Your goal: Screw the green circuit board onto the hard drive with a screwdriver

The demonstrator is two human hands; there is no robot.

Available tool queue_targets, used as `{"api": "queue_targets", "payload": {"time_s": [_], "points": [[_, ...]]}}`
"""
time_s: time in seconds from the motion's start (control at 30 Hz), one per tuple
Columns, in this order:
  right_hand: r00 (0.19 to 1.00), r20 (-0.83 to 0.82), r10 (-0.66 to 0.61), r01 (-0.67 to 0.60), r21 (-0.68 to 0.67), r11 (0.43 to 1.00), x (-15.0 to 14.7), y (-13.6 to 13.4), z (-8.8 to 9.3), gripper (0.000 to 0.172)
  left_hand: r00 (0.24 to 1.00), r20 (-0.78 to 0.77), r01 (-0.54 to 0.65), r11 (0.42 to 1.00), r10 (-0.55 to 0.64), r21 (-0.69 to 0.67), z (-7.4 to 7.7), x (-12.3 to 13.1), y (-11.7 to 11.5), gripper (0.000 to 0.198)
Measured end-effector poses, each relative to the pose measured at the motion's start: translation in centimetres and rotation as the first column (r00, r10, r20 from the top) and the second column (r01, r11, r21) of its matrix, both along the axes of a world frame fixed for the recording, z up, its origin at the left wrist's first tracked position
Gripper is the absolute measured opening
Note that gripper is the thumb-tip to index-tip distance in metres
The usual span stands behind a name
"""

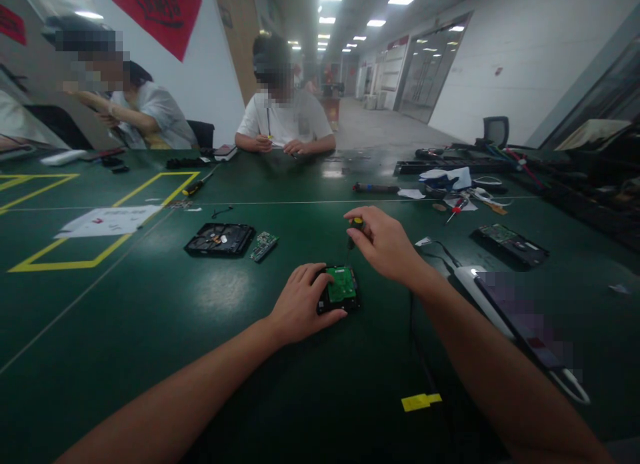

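Note:
A hard drive [354, 300] with its green circuit board [342, 284] facing up lies on the table in front of me. My left hand [299, 303] grips it from the left, fingers over the casing and thumb along the near edge. Above the drive's far edge, my right hand [383, 241] is closed around the black-and-yellow handle of a screwdriver [357, 225]. Its shaft points down at the far edge of the board; whether the tip sits in a screw is too small to tell.
Left of the drive lie an opened drive casing [220, 240] and a loose circuit board [264, 246]. Another drive [511, 245], a phone [520, 317] on a white device and scattered tools are to the right. A person [285, 117] sits across the green table [150, 331].

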State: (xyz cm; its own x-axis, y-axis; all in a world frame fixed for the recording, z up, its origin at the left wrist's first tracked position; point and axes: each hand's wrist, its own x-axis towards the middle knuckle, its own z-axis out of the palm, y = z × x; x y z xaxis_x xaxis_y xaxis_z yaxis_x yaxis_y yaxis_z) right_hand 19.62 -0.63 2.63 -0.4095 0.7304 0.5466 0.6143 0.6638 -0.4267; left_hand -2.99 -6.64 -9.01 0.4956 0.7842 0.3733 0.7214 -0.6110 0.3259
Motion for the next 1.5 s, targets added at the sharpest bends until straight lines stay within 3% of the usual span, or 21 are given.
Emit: {"api": "queue_targets", "payload": {"time_s": [0.13, 0.23, 0.4, 0.63, 0.9, 1.27, 1.5], "points": [[0.999, -0.015, -0.040, 0.039, -0.041, 0.998, -0.15, -0.31, 0.09, 0.023, 1.000, 0.005, 0.003, 1.000, -0.003, -0.002, 0.19, 0.05, -0.08, 0.060], [1.000, -0.012, -0.009, 0.009, -0.025, 1.000, -0.10, -0.15, 0.16, 0.012, 1.000, -0.001, 0.001, 1.000, -0.001, -0.003, 0.33, 0.08, -0.13, 0.060], [0.999, 0.005, 0.038, -0.038, 0.008, 0.999, 0.09, 0.21, 0.17, 0.010, 1.000, -0.009, -0.003, 1.000, 0.003, -0.005, 0.37, 0.16, -0.15, 0.059], [0.999, -0.014, -0.046, 0.046, -0.024, 0.999, -0.09, -0.39, 0.30, 0.021, 1.000, -0.022, 0.000, 1.000, 0.000, 0.003, 0.24, 0.13, -0.12, 0.059], [1.000, -0.006, 0.029, -0.029, 0.014, 0.999, 0.11, 0.00, 0.42, 0.009, 1.000, -0.016, -0.002, 1.000, 0.002, -0.002, 0.18, 0.23, 0.04, 0.060], [1.000, 0.000, -0.004, 0.004, 0.003, 1.000, 0.11, -0.12, 0.25, 0.019, 1.000, 0.004, -0.004, 1.000, 0.004, -0.008, -0.09, 0.17, 0.11, 0.061], [1.000, -0.020, -0.024, 0.022, -0.075, 0.997, -0.33, -0.50, 0.34, 0.020, 1.000, 0.025, 0.001, 1.000, -0.001, -0.001, 0.04, 0.28, 0.07, 0.060]]}}
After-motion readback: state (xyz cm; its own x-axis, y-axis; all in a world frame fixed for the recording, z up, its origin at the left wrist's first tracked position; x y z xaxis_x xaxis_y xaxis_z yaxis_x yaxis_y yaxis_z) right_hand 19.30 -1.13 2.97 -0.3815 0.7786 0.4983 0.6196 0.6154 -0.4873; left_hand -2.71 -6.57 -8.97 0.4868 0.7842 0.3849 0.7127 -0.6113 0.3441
